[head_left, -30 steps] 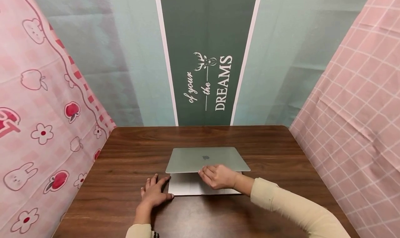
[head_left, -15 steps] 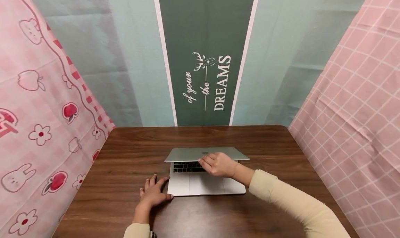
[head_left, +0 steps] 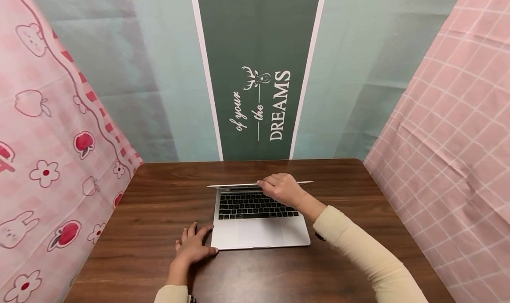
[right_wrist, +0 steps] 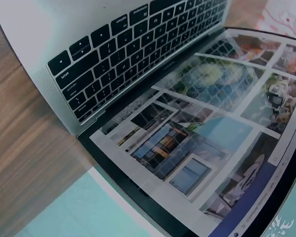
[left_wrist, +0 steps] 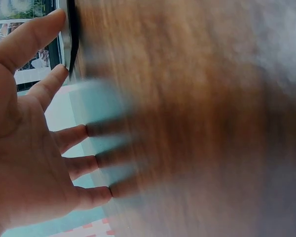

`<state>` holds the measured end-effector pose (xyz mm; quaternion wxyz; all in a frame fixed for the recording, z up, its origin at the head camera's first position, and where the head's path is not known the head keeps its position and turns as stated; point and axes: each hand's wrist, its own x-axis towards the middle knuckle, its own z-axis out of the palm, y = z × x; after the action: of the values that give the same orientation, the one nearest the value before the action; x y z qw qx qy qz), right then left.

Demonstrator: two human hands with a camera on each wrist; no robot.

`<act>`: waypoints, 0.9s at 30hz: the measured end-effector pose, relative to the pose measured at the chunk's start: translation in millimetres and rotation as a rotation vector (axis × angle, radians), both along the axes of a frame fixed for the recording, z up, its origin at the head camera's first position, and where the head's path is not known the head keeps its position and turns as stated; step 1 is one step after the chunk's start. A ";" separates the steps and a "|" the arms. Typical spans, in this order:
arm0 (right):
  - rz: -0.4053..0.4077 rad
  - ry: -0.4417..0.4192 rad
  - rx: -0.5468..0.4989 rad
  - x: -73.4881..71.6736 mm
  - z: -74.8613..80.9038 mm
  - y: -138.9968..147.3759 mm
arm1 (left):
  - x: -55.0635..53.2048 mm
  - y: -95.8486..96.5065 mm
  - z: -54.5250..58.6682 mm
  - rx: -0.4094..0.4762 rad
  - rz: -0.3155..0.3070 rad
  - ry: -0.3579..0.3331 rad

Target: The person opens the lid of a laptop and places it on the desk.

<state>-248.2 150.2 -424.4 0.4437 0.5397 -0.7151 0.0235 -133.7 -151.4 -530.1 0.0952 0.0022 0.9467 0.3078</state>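
A silver laptop [head_left: 260, 232] lies on the wooden table with its lid raised to near upright; from the head only the lid's thin top edge [head_left: 231, 186] shows. The lit screen [right_wrist: 207, 128], full of picture tiles, and the black keyboard [right_wrist: 133, 54] appear in the right wrist view. My right hand [head_left: 282, 189] pinches the top edge of the lid near its middle, its fingers mostly out of the right wrist view. My left hand [head_left: 193, 245] rests with spread fingers on the table, thumb and index finger touching the base's left side.
The brown wooden table [head_left: 159, 205] extends around the laptop. A green and teal curtain [head_left: 255, 37] with printed words hangs behind it. Pink patterned cloths, one on the left [head_left: 52, 135] and one on the right [head_left: 446, 130], border the sides.
My right hand has swung the laptop lid up and back, uncovering the keyboard and trackpad. My left hand has stayed at the base's left side.
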 end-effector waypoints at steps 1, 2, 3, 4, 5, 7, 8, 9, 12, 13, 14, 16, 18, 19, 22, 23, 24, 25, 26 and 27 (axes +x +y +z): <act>-0.001 -0.013 -0.005 -1.4 0.2 0.4 | 0.1 -0.8 0.2 -0.004 0.001 0.002; 0.001 -0.019 -0.006 -2.3 0.5 0.6 | 0.3 -1.1 0.6 -0.006 0.004 -0.001; 0.005 -0.029 -0.006 -3.0 0.6 0.9 | 0.5 -1.4 1.0 -0.006 0.002 0.002; 0.007 -0.035 -0.009 -3.3 0.7 1.3 | 0.9 -1.6 1.3 -0.007 -0.002 0.003; 0.008 -0.037 -0.013 -3.3 1.0 1.8 | 0.9 -1.6 1.2 -0.007 -0.007 0.005; 0.005 -0.049 -0.015 -2.2 1.7 3.2 | 1.2 -1.3 0.6 -0.007 -0.011 0.002; 0.008 -0.054 -0.009 -0.9 2.2 3.9 | 1.6 -0.9 0.7 -0.007 -0.012 0.003; 0.011 -0.059 0.001 0.8 2.6 4.9 | 1.8 -0.6 0.6 -0.007 -0.015 0.005; 0.022 -0.065 0.050 7.0 3.7 8.9 | 2.4 -0.2 0.0 -0.001 -0.011 0.001; 0.023 -0.071 0.066 8.9 3.8 10.5 | 2.7 -0.2 0.2 0.001 -0.010 0.001; 0.027 -0.077 0.073 10.4 3.9 12.1 | 2.9 -0.3 0.4 0.004 -0.009 0.001; 0.024 -0.082 0.077 12.1 3.4 15.6 | 3.0 -1.0 0.9 0.007 -0.009 0.002; 0.021 -0.088 0.063 12.7 2.8 19.0 | 3.0 -1.4 1.8 0.007 -0.011 0.004; 0.019 -0.088 0.055 13.3 2.4 20.6 | 3.1 -1.8 2.4 0.005 -0.011 0.005; 0.024 -0.083 0.038 15.0 0.5 26.0 | 3.3 -2.5 3.5 0.003 -0.011 0.007; 0.025 -0.085 0.033 15.9 -0.1 28.3 | 3.3 -2.6 3.3 0.003 -0.010 0.008; 0.024 -0.086 0.031 16.8 -0.9 30.6 | 3.3 -2.6 2.9 0.002 -0.009 0.005; 0.021 -0.093 0.032 17.8 -1.7 33.5 | 3.3 -2.5 2.6 0.000 -0.009 0.005; 0.016 -0.101 0.031 18.8 -2.3 36.8 | 3.2 -2.2 2.4 0.002 -0.009 0.005; 0.008 -0.108 0.031 19.7 -3.1 40.5 | 3.2 -1.9 2.2 0.003 -0.010 0.007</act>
<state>-228.4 190.7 -427.5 0.3961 0.5474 -0.7359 0.0433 -130.5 -153.3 -527.9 0.0936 0.0083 0.9466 0.3085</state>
